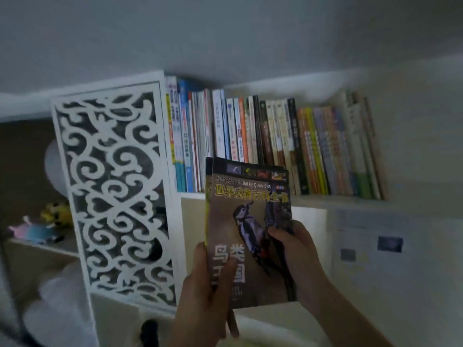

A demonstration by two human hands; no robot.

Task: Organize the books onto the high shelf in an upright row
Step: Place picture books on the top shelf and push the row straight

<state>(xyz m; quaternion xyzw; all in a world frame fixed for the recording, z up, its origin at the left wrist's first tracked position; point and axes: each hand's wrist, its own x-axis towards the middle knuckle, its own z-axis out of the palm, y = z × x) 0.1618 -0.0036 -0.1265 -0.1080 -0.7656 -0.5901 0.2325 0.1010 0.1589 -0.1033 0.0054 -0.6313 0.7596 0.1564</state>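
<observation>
— Hands?
— Left hand (203,291) and right hand (295,249) both grasp the bird books (248,221), raised upright below the high shelf's (325,199) front edge.
— Shelf?
— Row of books (270,144) standing wall to wall.

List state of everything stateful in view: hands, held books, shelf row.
left hand: grips the held books' lower left edge
right hand: grips their right edge, thumb on the cover
held books: at least two, closed, upright, below the shelf
shelf row: upright, right end leaning
high shelf: nearly full
</observation>
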